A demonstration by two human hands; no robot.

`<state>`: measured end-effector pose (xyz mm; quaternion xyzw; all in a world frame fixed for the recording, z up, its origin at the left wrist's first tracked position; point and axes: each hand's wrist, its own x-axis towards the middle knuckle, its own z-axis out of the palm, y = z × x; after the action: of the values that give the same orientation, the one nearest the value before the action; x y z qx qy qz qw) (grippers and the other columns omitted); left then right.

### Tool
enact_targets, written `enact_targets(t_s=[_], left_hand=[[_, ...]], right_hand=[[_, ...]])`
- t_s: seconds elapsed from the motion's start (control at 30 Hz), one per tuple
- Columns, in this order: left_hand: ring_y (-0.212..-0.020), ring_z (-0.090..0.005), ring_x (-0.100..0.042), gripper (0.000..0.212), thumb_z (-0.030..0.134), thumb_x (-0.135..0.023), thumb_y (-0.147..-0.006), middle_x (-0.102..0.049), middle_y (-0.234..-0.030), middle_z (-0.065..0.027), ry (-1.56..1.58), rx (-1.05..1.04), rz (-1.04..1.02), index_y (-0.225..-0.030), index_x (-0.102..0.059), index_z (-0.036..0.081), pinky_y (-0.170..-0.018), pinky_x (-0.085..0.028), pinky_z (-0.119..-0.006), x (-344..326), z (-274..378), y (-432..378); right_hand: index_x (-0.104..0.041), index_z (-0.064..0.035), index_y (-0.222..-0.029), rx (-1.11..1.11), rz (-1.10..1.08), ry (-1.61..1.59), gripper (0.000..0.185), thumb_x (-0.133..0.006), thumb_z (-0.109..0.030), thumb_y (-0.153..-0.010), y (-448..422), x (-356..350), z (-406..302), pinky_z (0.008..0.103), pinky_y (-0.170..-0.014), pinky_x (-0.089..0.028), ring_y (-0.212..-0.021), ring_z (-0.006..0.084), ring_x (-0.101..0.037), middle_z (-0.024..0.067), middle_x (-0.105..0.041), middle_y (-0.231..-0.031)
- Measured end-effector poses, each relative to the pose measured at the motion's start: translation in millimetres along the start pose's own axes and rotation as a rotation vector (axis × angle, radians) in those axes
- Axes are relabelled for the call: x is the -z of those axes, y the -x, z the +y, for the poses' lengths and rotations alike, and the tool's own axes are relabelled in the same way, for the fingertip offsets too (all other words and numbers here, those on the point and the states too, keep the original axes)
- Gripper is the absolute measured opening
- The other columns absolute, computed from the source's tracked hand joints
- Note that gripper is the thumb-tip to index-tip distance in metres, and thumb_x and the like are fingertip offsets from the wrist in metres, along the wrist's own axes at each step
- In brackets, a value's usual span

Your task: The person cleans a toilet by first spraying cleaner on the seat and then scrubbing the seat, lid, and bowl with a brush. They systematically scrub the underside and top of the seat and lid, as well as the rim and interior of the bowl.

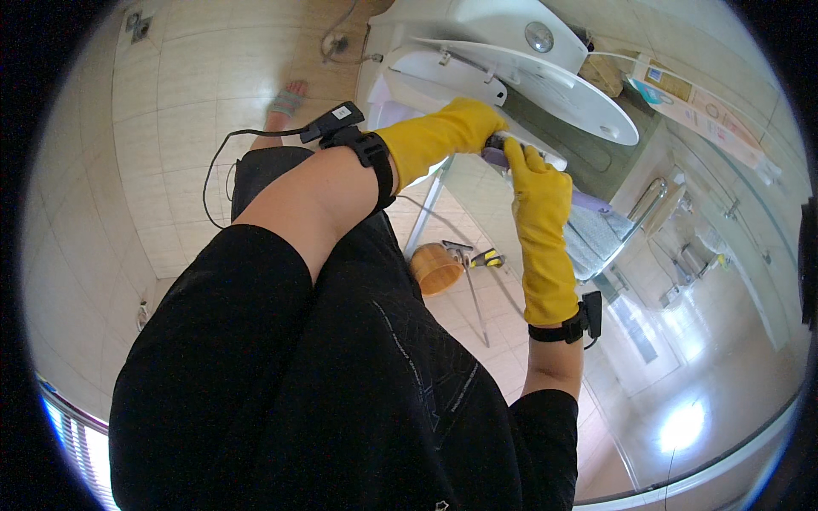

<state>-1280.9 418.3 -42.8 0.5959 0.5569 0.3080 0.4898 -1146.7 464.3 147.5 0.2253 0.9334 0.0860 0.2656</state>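
My left hand (457, 131), in a yellow rubber glove, reaches in front of the toilet and curls around one end of a dark-and-white object (496, 140). My right hand (539, 175), gloved the same way, has its fingers on the other side of that object. The gloves hide most of it, so I cannot tell what it is. A purple edge shows just below it. Behind my hands stands the raised white toilet lid (556, 92). Part of the white toilet bowl (393, 105) shows left of my left glove.
The cistern bears a round chrome flush button (539, 37). A grey towel (594, 239) hangs on a metal rail at right, by glass panels. On the tiled floor are an orange bucket (436, 269), a squeegee (458, 246) and a yellow-and-black tool (487, 259). A packet (696, 105) lies upper right.
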Motion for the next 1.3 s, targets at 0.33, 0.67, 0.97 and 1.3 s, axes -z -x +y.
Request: enact_targets(t_s=[0.33, 0.67, 0.97, 1.3], left_hand=[[-0.100, -0.0356, -0.066, 0.044, 0.036, -0.076, -0.078, -0.073, -0.104, -0.0099, -0.036, 0.080, 0.082, -0.119, -0.069, 0.021, -0.087, -0.051, -0.048, -7, -38, 1], [-0.103, -0.0351, -0.064, 0.036, 0.034, -0.075, -0.077, -0.072, -0.103, -0.0085, -0.054, 0.099, 0.211, -0.111, -0.073, 0.022, -0.090, -0.047, -0.050, -15, -53, -1], [-0.106, -0.0357, -0.063, 0.033, 0.036, -0.073, -0.079, -0.072, -0.106, -0.0090, -0.026, 0.111, 0.243, -0.109, -0.072, 0.021, -0.091, -0.048, -0.048, -11, -56, 9], [-0.098, -0.0352, -0.066, 0.032, 0.036, -0.074, -0.079, -0.073, -0.101, -0.0100, -0.105, 0.149, 0.188, -0.106, -0.072, 0.019, -0.088, -0.049, -0.049, 4, -43, 19]], right_hand=[[-0.062, -0.0216, -0.129, -0.048, 0.010, -0.156, 0.050, -0.063, -0.004, -0.083, -10, -17, -9, 0.0403, -0.076, -0.056, -0.091, 0.0328, -0.070, 0.0111, -0.070, -0.114], [-0.062, -0.0213, -0.126, -0.085, -0.155, -0.065, 0.043, -0.065, -0.010, -0.084, -41, -16, -2, 0.0441, -0.077, -0.054, -0.091, 0.0339, -0.068, 0.0096, -0.069, -0.107], [-0.062, -0.0222, -0.126, -0.183, -0.376, -0.082, 0.045, -0.069, -0.015, -0.082, -74, 31, -16, 0.0466, -0.076, -0.052, -0.094, 0.0344, -0.067, 0.0110, -0.066, -0.093], [-0.064, -0.0229, -0.128, -0.286, -0.059, -0.381, 0.050, -0.071, -0.007, -0.080, -7, -9, 41, 0.0408, -0.077, -0.052, -0.090, 0.0324, -0.066, 0.0111, -0.067, -0.094]])
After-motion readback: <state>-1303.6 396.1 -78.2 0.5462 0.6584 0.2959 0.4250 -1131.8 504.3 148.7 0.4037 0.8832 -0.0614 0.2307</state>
